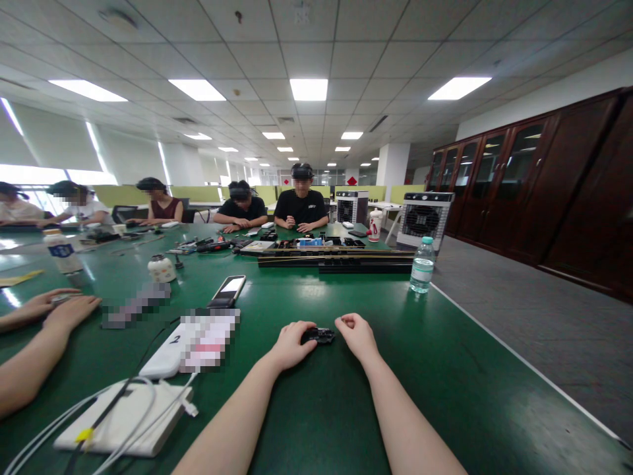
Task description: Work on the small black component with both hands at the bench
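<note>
A small black part with an uneven, open-looking inside [324, 336] lies low over the green table [316, 409]; its exact kind I cannot make out. My left hand [293, 344] grips its left end, thumb in front and fingers behind. Just right of the part, apart from it, is my right hand [359, 336]. Its thumb and index finger are pinched together, and whatever is between them is too small or hidden to name.
Left of my arms are a phone [228, 291], a white power bank [165, 349] and a white box [123, 415] with cables. A co-worker's hands [69, 310] are farther left. Ahead lie long black rails [366, 264]; a water bottle [422, 267] stands at right.
</note>
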A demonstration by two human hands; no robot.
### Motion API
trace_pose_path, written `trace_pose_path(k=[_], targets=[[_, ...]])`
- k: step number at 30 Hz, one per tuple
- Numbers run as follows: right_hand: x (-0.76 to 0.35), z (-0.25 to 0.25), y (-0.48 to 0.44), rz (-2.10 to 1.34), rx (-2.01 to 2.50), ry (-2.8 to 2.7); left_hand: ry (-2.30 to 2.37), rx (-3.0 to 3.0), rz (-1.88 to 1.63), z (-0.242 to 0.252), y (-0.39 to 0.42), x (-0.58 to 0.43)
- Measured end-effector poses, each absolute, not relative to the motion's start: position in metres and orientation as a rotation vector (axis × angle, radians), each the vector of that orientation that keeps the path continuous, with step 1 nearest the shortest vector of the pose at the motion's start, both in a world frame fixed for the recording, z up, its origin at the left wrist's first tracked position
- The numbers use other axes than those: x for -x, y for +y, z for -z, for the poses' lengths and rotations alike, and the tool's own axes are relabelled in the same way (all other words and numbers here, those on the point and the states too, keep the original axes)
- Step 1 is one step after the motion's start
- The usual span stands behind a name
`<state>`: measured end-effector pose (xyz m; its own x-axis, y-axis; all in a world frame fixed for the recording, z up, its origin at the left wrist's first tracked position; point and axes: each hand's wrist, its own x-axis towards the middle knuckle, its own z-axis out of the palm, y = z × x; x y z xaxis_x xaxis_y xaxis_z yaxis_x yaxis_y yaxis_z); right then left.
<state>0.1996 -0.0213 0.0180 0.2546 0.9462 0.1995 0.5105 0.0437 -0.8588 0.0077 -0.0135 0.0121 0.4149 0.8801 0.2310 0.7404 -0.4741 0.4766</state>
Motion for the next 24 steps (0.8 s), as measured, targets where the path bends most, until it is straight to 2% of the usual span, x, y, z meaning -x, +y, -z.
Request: trace_pose_path(k=[11,24], targets=[[-0.1995,-0.0179,-0.0209,-0.612,1.596,-1.383,1.413,-2.365,-0.658,-0.0132,-0.0143,-0.0077],[-0.1954,-0.0107,-0.0148,-0.754,1.348,-1.346,1.395,-2.385,-0.685,-0.0105,-0.0119,-0.0069]])
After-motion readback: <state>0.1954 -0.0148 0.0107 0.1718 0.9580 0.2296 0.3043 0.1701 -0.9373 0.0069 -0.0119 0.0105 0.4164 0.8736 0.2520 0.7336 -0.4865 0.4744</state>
